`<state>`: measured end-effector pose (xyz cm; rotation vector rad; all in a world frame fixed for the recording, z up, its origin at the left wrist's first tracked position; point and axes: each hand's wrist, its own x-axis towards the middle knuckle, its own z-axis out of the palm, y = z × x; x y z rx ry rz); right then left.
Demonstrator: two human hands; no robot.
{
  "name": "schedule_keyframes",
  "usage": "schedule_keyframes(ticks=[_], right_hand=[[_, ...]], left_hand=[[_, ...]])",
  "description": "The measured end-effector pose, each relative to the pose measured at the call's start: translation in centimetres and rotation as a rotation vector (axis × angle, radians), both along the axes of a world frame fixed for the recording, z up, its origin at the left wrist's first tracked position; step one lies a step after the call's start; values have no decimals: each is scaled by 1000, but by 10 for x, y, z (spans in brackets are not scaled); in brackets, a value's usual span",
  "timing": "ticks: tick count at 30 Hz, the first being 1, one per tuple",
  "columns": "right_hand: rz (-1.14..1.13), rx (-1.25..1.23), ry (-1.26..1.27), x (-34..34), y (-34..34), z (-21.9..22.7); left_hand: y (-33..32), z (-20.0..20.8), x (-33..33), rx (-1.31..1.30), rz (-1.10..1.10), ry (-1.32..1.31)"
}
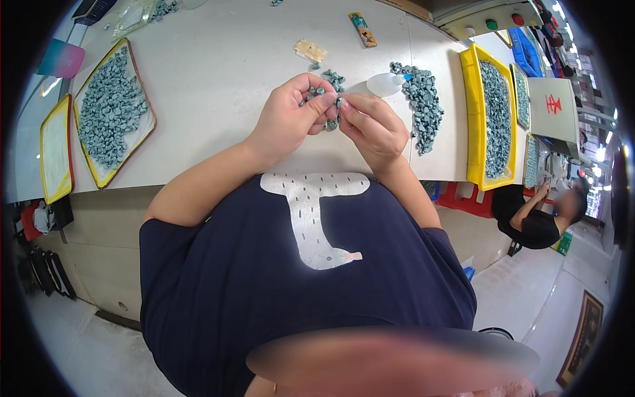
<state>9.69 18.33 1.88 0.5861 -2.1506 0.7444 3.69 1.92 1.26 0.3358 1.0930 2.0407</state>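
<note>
Close together over the white table (218, 86), my two hands meet fingertip to fingertip. My left hand (284, 118) is closed around several small grey-green pieces (320, 90), some showing between its fingers. Between thumb and forefinger, my right hand (380, 129) pinches one small piece (339, 104) against the left fingertips; its exact shape is too small to tell. More such pieces form a little heap (335, 77) just beyond my fingers. Right of it lies a white squeeze bottle (383, 84) with a blue tip, beside a larger pile of pieces (425, 106).
Piece-filled trays flank me: a yellow-edged one (126, 169) left, a deep yellow one (471, 119) right. Beyond my hands lie a tan packet (311, 49) and a patterned orange-green pack (362, 30). A box with buttons (489, 16) stands far right; another person (532, 218) sits beyond.
</note>
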Motion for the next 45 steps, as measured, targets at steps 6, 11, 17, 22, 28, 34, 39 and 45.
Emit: schedule_keyframes(ticks=[6, 11, 17, 22, 28, 34, 39, 45], right_hand=[[41, -63, -33, 0, 1, -2], [52, -74, -30, 0, 2, -4], [-47, -358, -348, 9, 1, -5], [70, -600, -522, 10, 3, -5], [98, -739, -591, 13, 4, -6], [73, -668, -525, 11, 5, -7], [12, -527, -454, 8, 4, -8], [-67, -637, -567, 1, 1, -13]], left_hand=[[-2, 2, 4, -108, 51, 183], [0, 3, 7, -148, 122, 283], [6, 3, 9, -224, 267, 518], [5, 2, 9, -255, 238, 555], [3, 2, 6, -121, 133, 273], [1, 4, 5, -144, 123, 330], [1, 3, 4, -171, 127, 366], [4, -2, -7, -17, 124, -31]])
